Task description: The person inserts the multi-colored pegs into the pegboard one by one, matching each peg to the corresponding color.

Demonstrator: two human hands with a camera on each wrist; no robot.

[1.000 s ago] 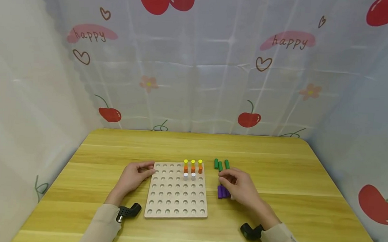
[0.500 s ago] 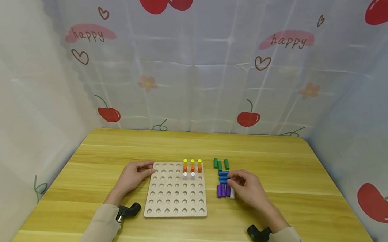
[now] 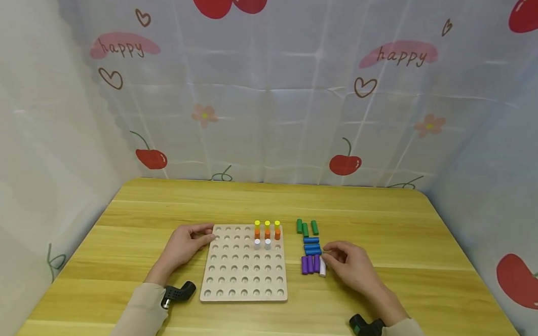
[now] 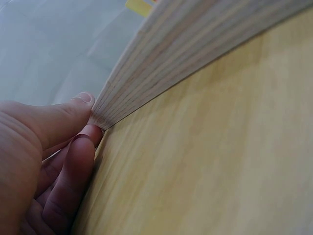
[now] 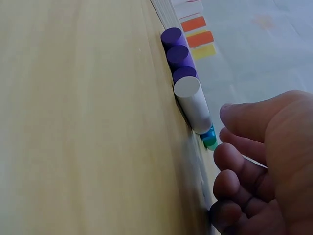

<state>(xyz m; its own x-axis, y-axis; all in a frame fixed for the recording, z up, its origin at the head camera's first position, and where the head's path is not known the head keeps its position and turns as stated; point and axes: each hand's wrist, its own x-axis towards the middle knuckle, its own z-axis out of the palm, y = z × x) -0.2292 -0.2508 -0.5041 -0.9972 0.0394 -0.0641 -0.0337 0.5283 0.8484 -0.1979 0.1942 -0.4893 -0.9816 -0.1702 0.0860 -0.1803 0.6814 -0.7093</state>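
The left hand pinches the board; the right hand is empty, fingers apart. Lifting the white peg straight up should spare purple pegs at left.

Low path left of my right hand blocked — blue cylindrical pegs, purple cylindrical pegs, loose white cylindrical peg. Room above them, rightward over yellow wood-grain table. Upright yellow pegs obstruct far right of pale square wooden board.

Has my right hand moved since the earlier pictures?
Yes. In the head view, the right hand has shifted to the right, away from the pegboard, leaving the blue pegs it hid at first in view.
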